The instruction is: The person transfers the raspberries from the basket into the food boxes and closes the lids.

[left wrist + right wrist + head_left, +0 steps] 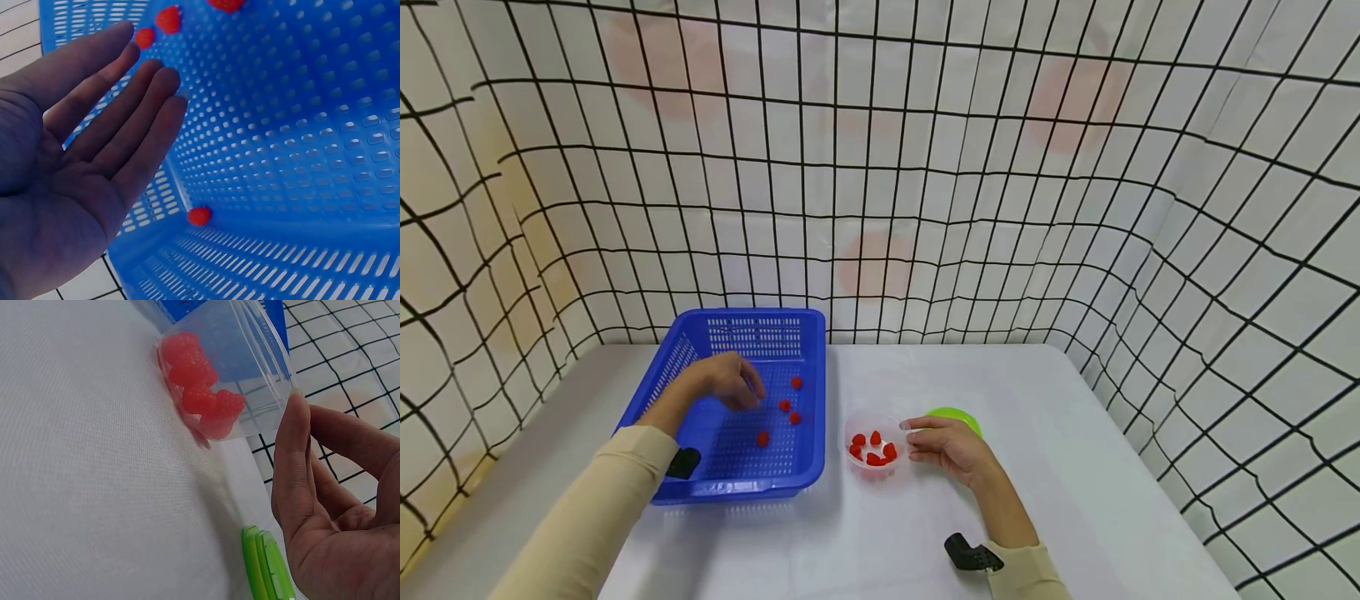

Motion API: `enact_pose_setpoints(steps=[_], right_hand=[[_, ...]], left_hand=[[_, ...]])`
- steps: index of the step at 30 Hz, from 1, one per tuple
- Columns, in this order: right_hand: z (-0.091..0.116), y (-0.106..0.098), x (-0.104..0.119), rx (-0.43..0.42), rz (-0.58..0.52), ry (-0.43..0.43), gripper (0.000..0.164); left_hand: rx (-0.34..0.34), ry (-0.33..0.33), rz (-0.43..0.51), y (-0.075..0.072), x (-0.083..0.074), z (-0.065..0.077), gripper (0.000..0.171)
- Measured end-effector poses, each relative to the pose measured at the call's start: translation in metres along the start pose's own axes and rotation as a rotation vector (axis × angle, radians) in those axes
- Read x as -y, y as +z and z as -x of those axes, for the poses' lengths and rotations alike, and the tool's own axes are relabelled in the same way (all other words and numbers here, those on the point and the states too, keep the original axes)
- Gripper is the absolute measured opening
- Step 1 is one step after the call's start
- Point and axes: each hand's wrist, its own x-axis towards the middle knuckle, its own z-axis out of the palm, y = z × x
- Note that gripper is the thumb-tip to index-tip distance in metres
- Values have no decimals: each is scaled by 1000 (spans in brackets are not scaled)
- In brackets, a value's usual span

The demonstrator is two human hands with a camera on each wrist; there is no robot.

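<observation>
White table with that black-grid curtain all around, and from where I'm watching the left hand hangs inside the blue basket with fingers straight and relaxed, holding nothing. The loose red raspberries lie on the basket floor just past its fingertips. My right hand has its thumb touching the rim of the clear tub, fingers loosely curved, with more berries inside it and a green lid right behind the hand.

Bright even light, soft shadows, fisheye-bent edges, blurred wrist close-ups
</observation>
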Motion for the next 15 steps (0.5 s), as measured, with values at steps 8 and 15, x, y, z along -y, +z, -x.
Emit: enact_pose_setpoints(steps=[8, 15], right_hand=[[0, 0, 0, 22, -2, -8, 42], [1, 0, 1, 15, -4, -10, 41]], left_hand=[[136, -73, -47, 14, 5, -13, 22], [150, -119, -42, 22, 3, -16, 18]])
